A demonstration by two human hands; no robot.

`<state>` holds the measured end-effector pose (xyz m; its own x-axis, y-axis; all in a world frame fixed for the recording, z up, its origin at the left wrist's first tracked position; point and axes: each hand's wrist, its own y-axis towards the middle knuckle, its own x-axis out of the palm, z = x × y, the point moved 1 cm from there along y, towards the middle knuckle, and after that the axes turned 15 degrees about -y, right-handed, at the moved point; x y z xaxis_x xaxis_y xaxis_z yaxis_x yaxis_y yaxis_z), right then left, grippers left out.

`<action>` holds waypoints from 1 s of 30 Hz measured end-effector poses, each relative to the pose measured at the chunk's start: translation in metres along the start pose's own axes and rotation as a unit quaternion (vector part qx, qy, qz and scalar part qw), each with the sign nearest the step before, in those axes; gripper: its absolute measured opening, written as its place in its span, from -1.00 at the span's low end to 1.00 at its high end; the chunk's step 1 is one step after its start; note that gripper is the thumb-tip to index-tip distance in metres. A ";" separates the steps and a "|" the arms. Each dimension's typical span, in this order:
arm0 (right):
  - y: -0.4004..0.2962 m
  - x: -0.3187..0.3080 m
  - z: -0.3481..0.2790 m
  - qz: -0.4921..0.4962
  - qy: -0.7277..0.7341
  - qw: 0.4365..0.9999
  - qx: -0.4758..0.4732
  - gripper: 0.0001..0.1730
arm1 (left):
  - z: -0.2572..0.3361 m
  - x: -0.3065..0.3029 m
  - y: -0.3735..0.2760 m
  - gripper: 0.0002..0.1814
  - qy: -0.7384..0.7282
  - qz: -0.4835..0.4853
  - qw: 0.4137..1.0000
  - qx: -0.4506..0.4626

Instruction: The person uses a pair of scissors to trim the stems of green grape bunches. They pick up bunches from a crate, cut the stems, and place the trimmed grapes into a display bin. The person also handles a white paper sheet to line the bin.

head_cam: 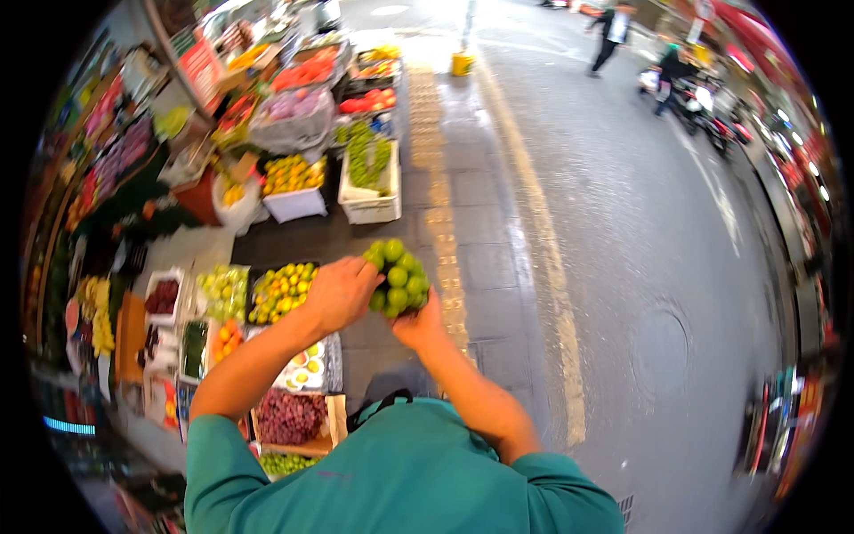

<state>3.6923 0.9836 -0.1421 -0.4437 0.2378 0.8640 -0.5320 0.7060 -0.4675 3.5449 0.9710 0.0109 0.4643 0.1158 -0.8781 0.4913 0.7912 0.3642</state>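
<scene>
A bunch of round green fruit, apparently grapes [398,277], is held up in front of me over the dark pavement. My right hand [421,323] cups it from below and from the right side. At its left edge, my left hand [345,291] has its fingers bent against the fruit. The left fingertips are partly hidden, and so is the underside of the bunch. Left of my hands, at ground level, are a crate of small yellow-green citrus [283,290] and a box of red grapes [291,417].
A white crate of green grapes [370,170] and a box of orange fruit [293,175] stand ahead. Yellow tactile paving [440,233] runs along the pavement beside the road [600,267]. A person [610,37] walks far off near parked motorbikes [707,103].
</scene>
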 end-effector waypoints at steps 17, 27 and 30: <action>0.630 0.107 -0.182 0.014 -0.027 0.987 0.155 -0.21 | -0.561 0.112 0.271 -0.81 -0.017 0.009 0.981 -0.192; 0.958 0.058 -0.266 0.088 -0.004 0.963 0.253 -0.26 | -0.854 0.273 0.398 -0.85 -0.038 -0.109 0.948 -0.297; 1.059 -0.013 -0.262 0.193 -0.050 0.947 0.251 -0.38 | -0.939 0.342 0.406 -0.88 -0.064 -0.134 0.945 -0.291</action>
<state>3.3233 1.9033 -0.5994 -0.7276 0.3316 0.6006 -0.5809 0.1678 -0.7965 3.2116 1.8955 -0.4326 0.4840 -0.1797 -0.8564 0.1329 0.9824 -0.1311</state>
